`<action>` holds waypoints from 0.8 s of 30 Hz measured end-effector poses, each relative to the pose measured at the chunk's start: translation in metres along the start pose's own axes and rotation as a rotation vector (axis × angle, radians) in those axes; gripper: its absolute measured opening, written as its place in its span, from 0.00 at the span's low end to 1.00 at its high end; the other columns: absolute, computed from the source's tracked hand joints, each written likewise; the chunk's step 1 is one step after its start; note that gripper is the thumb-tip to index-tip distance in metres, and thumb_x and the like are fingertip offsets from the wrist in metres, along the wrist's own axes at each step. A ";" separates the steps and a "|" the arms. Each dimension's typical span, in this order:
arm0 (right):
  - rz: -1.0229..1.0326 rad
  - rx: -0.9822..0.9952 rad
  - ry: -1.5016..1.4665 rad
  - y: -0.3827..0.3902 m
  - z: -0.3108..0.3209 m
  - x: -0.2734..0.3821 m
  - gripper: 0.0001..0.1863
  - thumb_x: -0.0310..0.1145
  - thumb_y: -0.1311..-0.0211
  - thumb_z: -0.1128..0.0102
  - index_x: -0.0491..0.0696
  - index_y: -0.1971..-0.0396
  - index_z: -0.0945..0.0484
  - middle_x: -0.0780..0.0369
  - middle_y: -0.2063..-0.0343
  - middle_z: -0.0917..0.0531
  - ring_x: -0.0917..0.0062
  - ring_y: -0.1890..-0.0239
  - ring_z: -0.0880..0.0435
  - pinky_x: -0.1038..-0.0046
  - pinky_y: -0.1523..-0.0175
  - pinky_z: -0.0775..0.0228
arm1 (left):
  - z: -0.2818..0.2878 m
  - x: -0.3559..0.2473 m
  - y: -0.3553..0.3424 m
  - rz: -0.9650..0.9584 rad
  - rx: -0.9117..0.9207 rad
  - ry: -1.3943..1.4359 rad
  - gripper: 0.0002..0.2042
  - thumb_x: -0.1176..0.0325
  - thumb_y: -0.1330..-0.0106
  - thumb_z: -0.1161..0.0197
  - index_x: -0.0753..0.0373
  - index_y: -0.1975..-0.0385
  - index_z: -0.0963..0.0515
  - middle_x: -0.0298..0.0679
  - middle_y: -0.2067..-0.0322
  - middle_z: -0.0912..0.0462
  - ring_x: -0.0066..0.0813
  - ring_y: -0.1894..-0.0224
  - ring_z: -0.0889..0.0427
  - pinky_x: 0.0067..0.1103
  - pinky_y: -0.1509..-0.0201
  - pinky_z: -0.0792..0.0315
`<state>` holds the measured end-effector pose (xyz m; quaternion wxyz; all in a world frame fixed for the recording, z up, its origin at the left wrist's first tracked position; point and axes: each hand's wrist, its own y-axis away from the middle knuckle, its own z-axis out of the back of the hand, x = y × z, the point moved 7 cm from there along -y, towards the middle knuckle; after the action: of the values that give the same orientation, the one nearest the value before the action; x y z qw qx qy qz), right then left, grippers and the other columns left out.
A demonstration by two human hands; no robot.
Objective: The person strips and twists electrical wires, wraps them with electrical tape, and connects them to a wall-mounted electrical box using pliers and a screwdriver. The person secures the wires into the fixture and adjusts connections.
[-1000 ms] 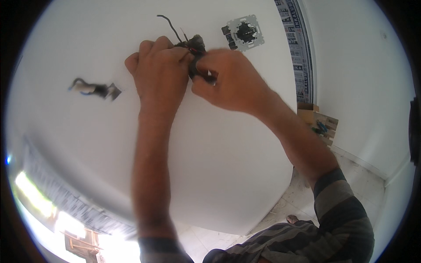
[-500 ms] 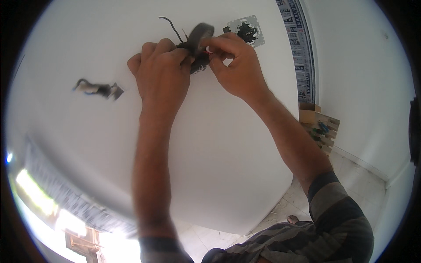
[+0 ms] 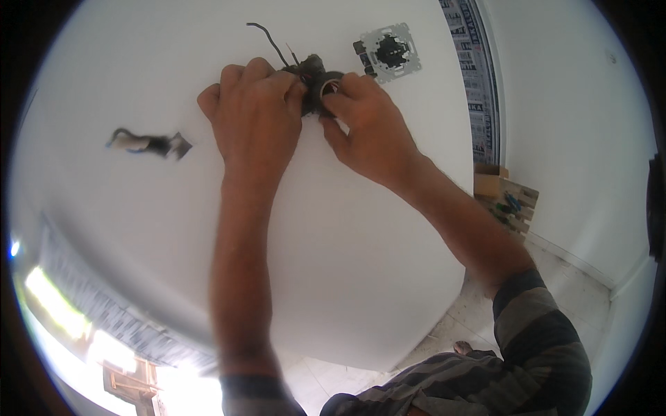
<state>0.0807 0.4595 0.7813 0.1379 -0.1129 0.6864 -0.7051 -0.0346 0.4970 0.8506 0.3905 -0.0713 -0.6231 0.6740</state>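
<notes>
On the white wall (image 3: 361, 229), my left hand (image 3: 253, 118) has its fingers closed at a dark bundle of wires (image 3: 309, 64) at an opening, thumb and index pinched on it. My right hand (image 3: 368, 132) grips a black roll of tape (image 3: 321, 98) against that bundle. A bent black wire (image 3: 270, 38) sticks up from the bundle. To the upper right sits a metal mounting frame with a black socket insert (image 3: 392, 50). At left, a second opening has loose wiring (image 3: 156, 144), blurred; its detail cannot be made out.
A window frame (image 3: 475, 97) wrapped in printed film runs down the right side. Beyond the wall's edge, a cardboard box (image 3: 488, 186) and a slatted wooden pallet with small tools (image 3: 520, 201) sit low by the side wall. A tiled floor (image 3: 562, 263) shows below, bright openings at lower left.
The tape roll rose above the bundle half a second ago and has since come back down to its right side, with my right hand shifting round it. My left hand stays at the bundle.
</notes>
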 end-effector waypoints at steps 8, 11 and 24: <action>0.133 -0.148 -0.251 -0.017 0.026 0.007 0.07 0.30 0.42 0.31 0.43 0.67 0.12 0.59 0.63 0.19 0.67 0.60 0.21 0.68 0.53 0.26 | 0.004 0.007 -0.001 -0.012 0.016 0.114 0.05 0.68 0.34 0.33 0.55 0.67 0.10 0.29 0.66 0.19 0.31 0.55 0.23 0.33 0.43 0.38; -0.042 -0.017 -0.592 -0.031 0.015 -0.009 0.09 0.34 0.36 0.32 0.44 0.64 0.10 0.58 0.61 0.16 0.71 0.61 0.19 0.71 0.53 0.26 | 0.016 0.012 -0.003 0.008 -0.008 0.217 0.05 0.71 0.34 0.33 0.57 0.66 0.10 0.32 0.66 0.19 0.34 0.57 0.22 0.33 0.48 0.32; -0.182 -0.090 -0.187 -0.005 0.002 -0.026 0.12 0.27 0.36 0.36 0.44 0.53 0.16 0.52 0.65 0.15 0.56 0.59 0.16 0.58 0.55 0.23 | 0.022 -0.002 0.009 0.022 -0.081 0.276 0.08 0.69 0.40 0.24 0.61 0.61 0.11 0.38 0.62 0.15 0.37 0.56 0.18 0.33 0.51 0.25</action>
<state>0.1060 0.4667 0.7877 0.1317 -0.2459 0.6884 -0.6696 -0.0499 0.4788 0.8466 0.4618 -0.1857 -0.5893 0.6363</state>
